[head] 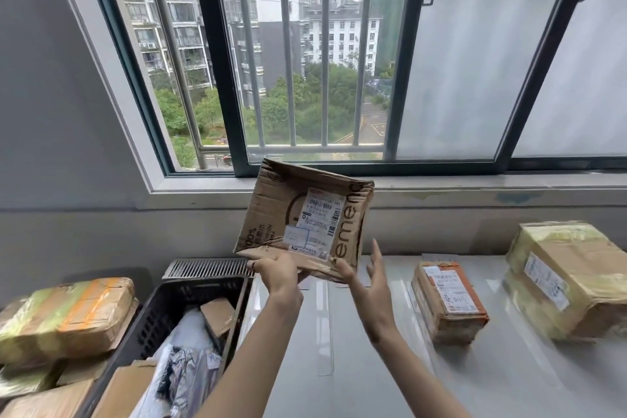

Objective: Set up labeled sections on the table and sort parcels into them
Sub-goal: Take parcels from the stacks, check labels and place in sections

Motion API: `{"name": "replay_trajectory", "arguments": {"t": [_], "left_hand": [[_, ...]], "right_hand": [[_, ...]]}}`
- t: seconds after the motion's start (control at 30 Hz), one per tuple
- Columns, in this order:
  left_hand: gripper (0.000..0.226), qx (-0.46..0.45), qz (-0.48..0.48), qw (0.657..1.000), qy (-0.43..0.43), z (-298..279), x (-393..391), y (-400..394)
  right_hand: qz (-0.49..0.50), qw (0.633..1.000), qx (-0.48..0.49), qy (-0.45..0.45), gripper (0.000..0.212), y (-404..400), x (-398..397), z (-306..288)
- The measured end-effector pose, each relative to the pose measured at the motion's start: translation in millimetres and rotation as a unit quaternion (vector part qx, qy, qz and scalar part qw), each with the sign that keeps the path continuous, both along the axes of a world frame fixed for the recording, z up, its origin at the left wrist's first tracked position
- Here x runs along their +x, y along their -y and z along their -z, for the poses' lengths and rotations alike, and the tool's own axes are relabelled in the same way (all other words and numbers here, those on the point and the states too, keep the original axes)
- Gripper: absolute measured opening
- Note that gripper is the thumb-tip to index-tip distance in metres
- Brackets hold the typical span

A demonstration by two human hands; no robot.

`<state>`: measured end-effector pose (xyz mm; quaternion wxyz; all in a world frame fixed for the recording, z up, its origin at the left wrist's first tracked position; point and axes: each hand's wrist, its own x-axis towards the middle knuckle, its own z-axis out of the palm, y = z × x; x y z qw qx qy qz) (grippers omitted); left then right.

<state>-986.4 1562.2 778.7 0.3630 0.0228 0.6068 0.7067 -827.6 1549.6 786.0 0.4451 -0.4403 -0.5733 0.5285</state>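
Cardboard parcel (303, 219) is up in the air in front of the window sill, tilted, label face toward me. I read it as light: it's raised on one hand's grip alone. Corrugated card, stiff enough but creased and dented along the lower edge, so I'd avoid squeezing the middle of the panels. Surface is dry card plus tape and a paper shipping label (322, 214) (tape patches will be slicker than the bare card). Best hold looks like the lower edge or the two lower corners, thumb on the front, fingers behind.

My left hand (276, 273) pinches the lower-left edge of the parcel, thumb on the near face. My right hand (368, 276) is spread, fingers straight and pointing up, thumb touching or just at the lower-right corner; I can't tell if it bears any load. The parcel sits above and between both hands.

Below, the white worktop (339, 349) carries a clear tape strip (325, 326) running front to back, which I take for a section divider. Right of it lie a small orange-taped parcel (448, 300) and, further right, a large yellow-taped box (570, 278), apart from each other.

Left of the worktop stands a black crate (190, 302) with unsorted packets inside, and beside it a stack of more taped boxes (68, 316).
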Motion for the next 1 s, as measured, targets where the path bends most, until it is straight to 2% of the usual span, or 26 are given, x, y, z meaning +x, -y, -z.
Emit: {"name": "replay_trajectory", "arguments": {"t": [0.07, 0.13, 0.2, 0.27, 0.33, 0.4, 0.47, 0.53, 0.63, 1.0], "left_hand": [[0.058, -0.009, 0.024, 1.000, -0.015, 3, 9, -5], [0.055, 0.004, 0.007, 1.000, 0.012, -5, 18, -8], [0.058, 0.033, 0.003, 0.999, 0.036, -7, 23, -9], [0.055, 0.044, 0.030, 0.998, 0.035, -10, 26, -3], [0.053, 0.011, 0.036, 0.999, -0.024, -12, 26, 9], [0.076, -0.011, 0.021, 0.993, -0.112, -14, 17, 27], [0.086, 0.029, 0.024, 0.987, -0.158, -16, -1, 37], [0.078, 0.084, 0.104, 0.976, -0.173, -17, -16, 38], [0.056, 0.098, 0.197, 0.954, -0.204, -15, -23, 29], [0.054, 0.094, 0.197, 0.948, -0.231, -1, -15, 24]], "right_hand": [[-0.011, 1.000, 0.007, -0.014, 0.079, -1, -10, 5], [0.021, 0.999, 0.011, -0.032, 0.056, -11, -14, 6], [0.050, 0.998, 0.006, -0.044, 0.044, -23, -11, 4], [0.055, 0.998, 0.007, -0.042, 0.044, -33, -5, 5], [0.054, 0.998, 0.005, -0.042, 0.044, -41, 3, 7], [0.054, 0.998, -0.003, -0.041, 0.043, -48, 13, 8], [0.045, 0.999, 0.001, -0.025, 0.045, -53, 22, 7], [0.034, 0.999, 0.019, -0.007, 0.046, -54, 28, 5], [0.022, 0.999, 0.041, 0.011, 0.044, -52, 30, 7], [0.054, 0.998, 0.039, 0.010, 0.043, -53, 31, 22]]}}
